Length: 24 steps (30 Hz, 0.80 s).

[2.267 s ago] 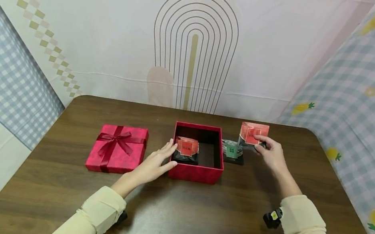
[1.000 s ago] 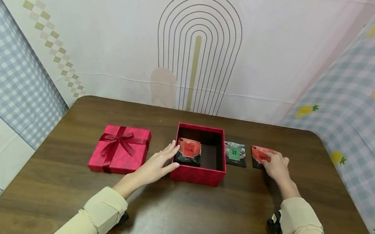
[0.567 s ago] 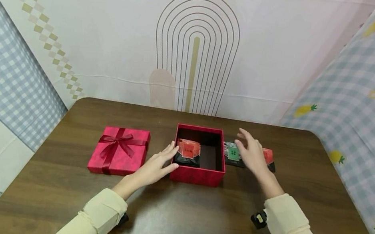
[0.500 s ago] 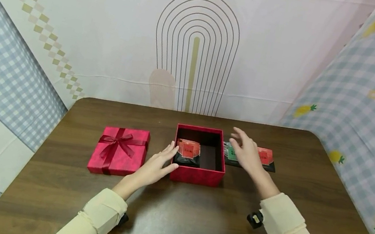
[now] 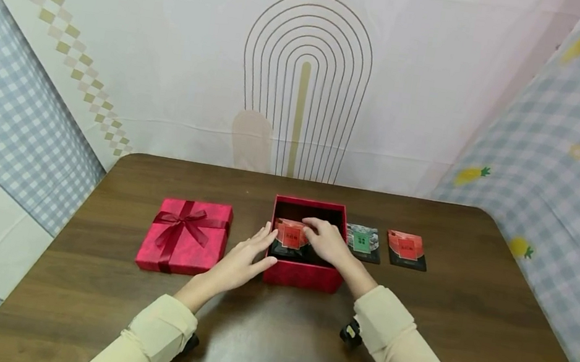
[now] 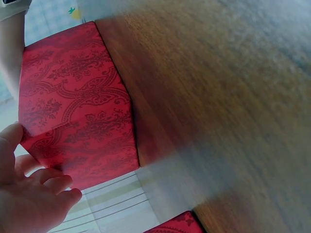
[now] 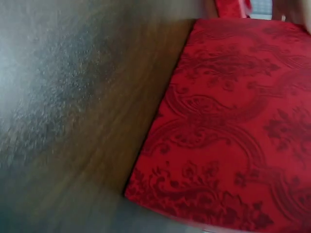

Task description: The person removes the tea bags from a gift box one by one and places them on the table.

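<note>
From where I stand, the likeliest trouble is at the tips of the right hand (image 5: 327, 241), which bend down onto the right edge of a red-and-black sachet (image 5: 289, 237) with a red label. I can't tell whether they have pinched it or only touch it. A shallow hold on that slick-looking packet could let it slip back, and if others lie underneath, which I can't see, two might come up together. The right wrist crosses the near right corner of the box, so a wrist or the black wrist camera (image 5: 351, 334) catching there could drag it. The left hand (image 5: 238, 264) seems to steady against that: its fingers lie extended along the left wall, thumb apart at the near corner, gripping nothing. If it eased off, I'd expect the box to skid.

As for containers, the red patterned gift box (image 5: 304, 275) stands uncovered between the two sets of fingers. The sachet sits inside, between both hands' fingertips; the dark interior shows beyond them. Left of the left fingers lies the box's lid (image 5: 201, 249) with its ribbon bow (image 5: 186, 225). Outside, to the right of the right fingers, lie a green-labelled sachet (image 5: 362, 242) just beside the box and, farther off, another red-labelled sachet (image 5: 406, 250).
</note>
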Tool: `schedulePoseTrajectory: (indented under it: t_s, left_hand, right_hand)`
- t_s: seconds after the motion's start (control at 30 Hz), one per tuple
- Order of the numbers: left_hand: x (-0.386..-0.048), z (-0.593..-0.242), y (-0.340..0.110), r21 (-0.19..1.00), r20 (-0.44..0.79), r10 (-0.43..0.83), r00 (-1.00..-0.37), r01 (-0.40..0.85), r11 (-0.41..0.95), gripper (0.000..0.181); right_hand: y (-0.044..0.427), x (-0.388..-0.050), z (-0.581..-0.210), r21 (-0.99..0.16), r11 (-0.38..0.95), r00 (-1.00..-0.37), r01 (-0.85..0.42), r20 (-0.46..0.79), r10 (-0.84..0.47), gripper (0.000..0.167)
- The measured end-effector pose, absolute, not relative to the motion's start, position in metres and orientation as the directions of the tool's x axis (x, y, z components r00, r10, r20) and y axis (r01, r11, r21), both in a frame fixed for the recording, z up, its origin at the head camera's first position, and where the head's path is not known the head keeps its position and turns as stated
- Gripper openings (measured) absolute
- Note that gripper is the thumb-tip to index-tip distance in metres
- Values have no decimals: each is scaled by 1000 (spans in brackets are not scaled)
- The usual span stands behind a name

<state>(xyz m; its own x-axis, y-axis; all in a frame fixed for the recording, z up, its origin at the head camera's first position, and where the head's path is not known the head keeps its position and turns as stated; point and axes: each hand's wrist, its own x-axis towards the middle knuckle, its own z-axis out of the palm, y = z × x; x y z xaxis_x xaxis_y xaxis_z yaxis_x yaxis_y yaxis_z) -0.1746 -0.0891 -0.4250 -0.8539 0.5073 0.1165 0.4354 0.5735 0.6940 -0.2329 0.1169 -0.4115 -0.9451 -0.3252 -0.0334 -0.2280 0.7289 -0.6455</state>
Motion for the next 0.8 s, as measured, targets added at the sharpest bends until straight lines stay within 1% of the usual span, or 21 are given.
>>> schedulePoseTrajectory:
  t_s: [0.1, 0.23, 0.43, 0.5, 0.8]
  left_hand:
    - [-173, -425, -88, 698, 114, 512, -852, 435, 569, 58]
    - [-172, -425, -89, 693, 120, 502, -857, 434, 575, 58]
    - [-174, -426, -90, 685, 116, 501, -858, 434, 585, 58]
    - [-174, -425, -90, 683, 116, 503, -857, 436, 585, 58]
    - [-175, -426, -89, 684, 115, 508, -854, 439, 583, 59]
  right_hand:
    - [114, -235, -420, -574, 795, -931, -196, -146, -335, 41]
    - [110, -236, -421, -506, 841, -903, -193, -244, -354, 49]
    - [110, -239, -421, -502, 851, -852, -155, -369, -372, 57]
    - [111, -240, -422, -516, 842, -846, -156, -370, -383, 56]
    - [111, -238, -420, -534, 830, -882, -162, -300, -365, 51]
